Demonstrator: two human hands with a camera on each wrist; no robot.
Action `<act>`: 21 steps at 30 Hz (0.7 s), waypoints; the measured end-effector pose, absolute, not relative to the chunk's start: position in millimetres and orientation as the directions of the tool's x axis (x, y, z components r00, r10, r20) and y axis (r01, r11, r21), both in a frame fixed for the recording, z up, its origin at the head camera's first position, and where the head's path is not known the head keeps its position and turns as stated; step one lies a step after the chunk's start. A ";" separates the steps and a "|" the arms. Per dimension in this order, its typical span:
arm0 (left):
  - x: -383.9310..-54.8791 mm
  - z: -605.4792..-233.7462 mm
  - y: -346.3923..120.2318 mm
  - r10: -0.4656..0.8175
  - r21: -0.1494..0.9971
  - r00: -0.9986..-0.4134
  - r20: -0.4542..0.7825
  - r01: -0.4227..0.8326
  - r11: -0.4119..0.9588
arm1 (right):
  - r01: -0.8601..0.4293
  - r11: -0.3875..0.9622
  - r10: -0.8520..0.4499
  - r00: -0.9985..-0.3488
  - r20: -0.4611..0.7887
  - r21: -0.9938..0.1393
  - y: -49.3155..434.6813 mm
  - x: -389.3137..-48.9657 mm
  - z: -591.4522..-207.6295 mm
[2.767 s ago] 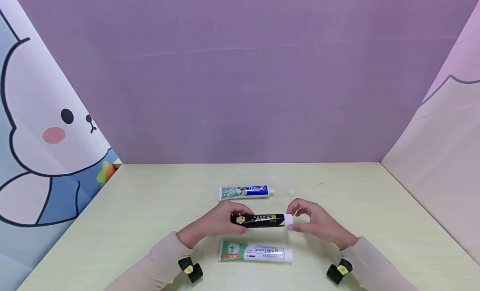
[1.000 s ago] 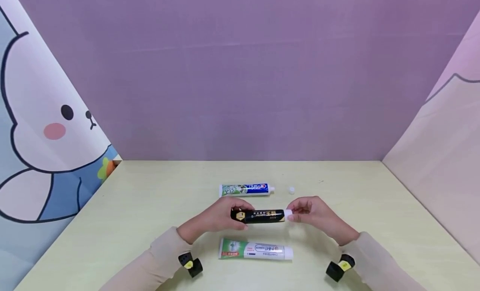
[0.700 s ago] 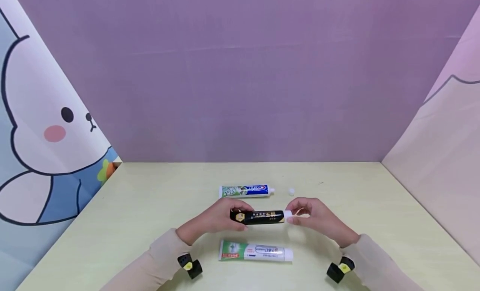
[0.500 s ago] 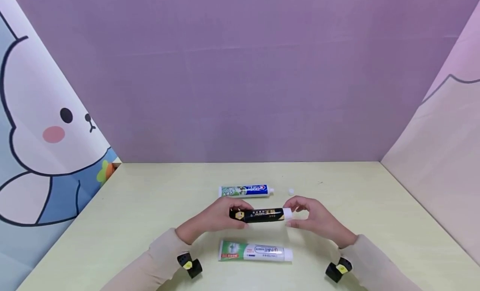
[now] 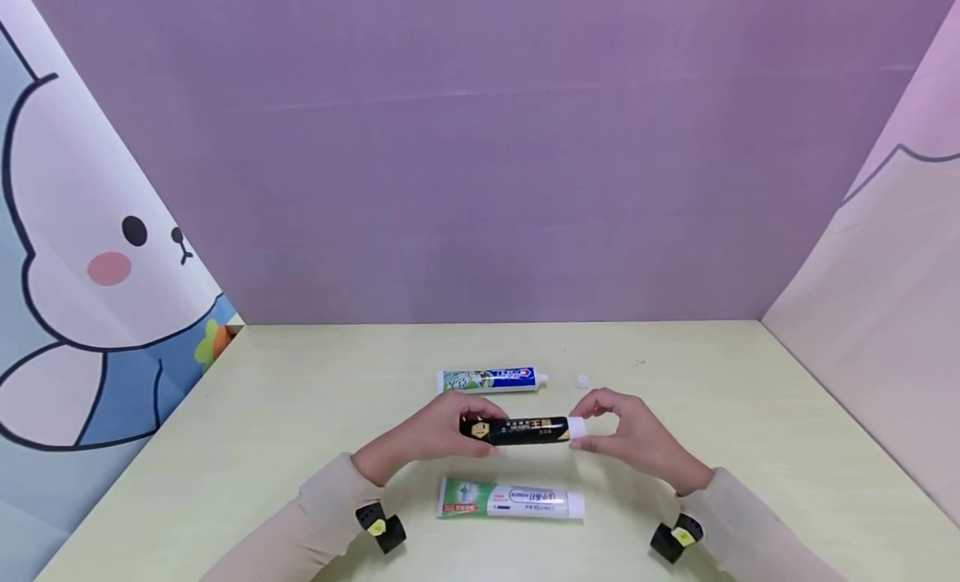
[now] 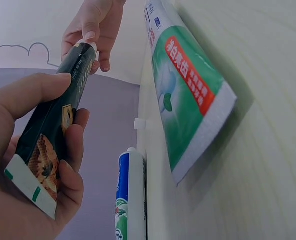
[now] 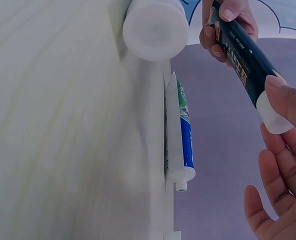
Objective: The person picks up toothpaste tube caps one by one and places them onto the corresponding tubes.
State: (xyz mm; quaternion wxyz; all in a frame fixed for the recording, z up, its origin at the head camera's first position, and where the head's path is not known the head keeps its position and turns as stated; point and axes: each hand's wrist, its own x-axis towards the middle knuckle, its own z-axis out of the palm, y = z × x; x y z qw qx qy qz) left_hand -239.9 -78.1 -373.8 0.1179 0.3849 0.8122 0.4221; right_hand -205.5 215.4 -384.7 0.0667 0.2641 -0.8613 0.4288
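Note:
My left hand [image 5: 438,432] grips a black toothpaste tube [image 5: 528,431] with gold lettering by its crimped tail, thumb on one side and fingers curled under the other. The tube is held level above the table, its shadow below it. At its right end, my right hand [image 5: 630,432] pinches the white cap [image 5: 576,428] between thumb and fingers. In the right wrist view the thumb lies on the side of the cap [image 7: 274,116], which sits on the tube's end. The remaining fingers are spread loosely beneath.
A green and white toothpaste tube [image 5: 513,500] with its cap on lies nearer me. Farther back is a blue and green toothpaste tube [image 5: 491,380], its nozzle [image 7: 181,186] bare. A small white cap [image 5: 582,381] lies to its right on the pale table [image 5: 337,365]. A purple panel stands behind.
My right thumb and fingers have shifted around the cap, bunching and then spreading over it. The black tube stays in my left hand, slightly farther back. The other tubes stay put.

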 end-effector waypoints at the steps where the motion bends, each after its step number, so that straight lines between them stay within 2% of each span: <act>1: -239.8 -373.9 -78.2 0.728 0.779 -0.672 0.133 0.525 0.342 | -0.502 0.494 -0.398 -0.856 0.329 -0.709 215.3 -205.1 -384.3; 21: -238.7 -372.6 -80.4 0.734 0.773 -0.671 0.109 0.521 0.362 | -0.468 0.532 -0.407 -0.872 0.271 -0.706 216.8 -205.1 -381.9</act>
